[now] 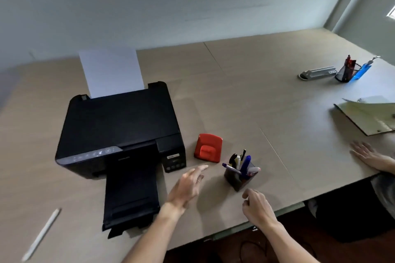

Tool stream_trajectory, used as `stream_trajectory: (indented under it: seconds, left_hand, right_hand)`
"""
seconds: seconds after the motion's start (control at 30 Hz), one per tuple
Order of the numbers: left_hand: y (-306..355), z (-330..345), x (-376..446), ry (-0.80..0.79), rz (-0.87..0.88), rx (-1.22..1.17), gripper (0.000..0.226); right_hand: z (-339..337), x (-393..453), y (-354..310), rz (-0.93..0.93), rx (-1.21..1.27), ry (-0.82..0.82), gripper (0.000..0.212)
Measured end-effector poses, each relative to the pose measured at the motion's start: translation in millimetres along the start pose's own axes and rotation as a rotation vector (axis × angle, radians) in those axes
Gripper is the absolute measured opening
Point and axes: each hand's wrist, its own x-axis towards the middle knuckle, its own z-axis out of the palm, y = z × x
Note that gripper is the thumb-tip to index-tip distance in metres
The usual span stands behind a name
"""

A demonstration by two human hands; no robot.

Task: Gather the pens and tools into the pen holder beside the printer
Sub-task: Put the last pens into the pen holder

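Note:
A dark mesh pen holder (238, 180) stands on the table to the right of the black printer (119, 130). Several pens, a blue marker (245, 162) and scissors stick out of it. My left hand (188, 186) hovers flat between printer and holder, fingers spread, holding nothing. Just in front of the holder, my right hand (256, 205) has its fingers curled in, and I see nothing in it. A white pen (41, 235) lies alone at the table's near left.
A red hole punch (208, 148) sits behind the holder. A second mesh cup (347, 71), a blue bottle (363, 70) and a grey power strip (317, 72) stand far right. An open folder (365, 116) and another person's hand (367, 155) lie at the right edge.

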Motion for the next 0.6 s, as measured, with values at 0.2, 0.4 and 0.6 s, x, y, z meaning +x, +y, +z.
stream_trajectory:
  seconds: [0.2, 0.4, 0.6]
  left_hand:
    - [-49, -50, -55, 0.224, -0.157, 0.027, 0.026]
    - [-118, -112, -147, 0.487, -0.341, 0.231, 0.029]
    - [-166, -156, -228, 0.760, -0.714, 0.297, 0.014]
  right_hand:
    - [32, 5, -38, -0.050, -0.008, -0.071, 0.018]
    - [79, -4, -95, -0.222, -0.036, -0.224, 0.011]
    - [137, -17, -150, -0.380, -0.021, -0.360, 0.021]
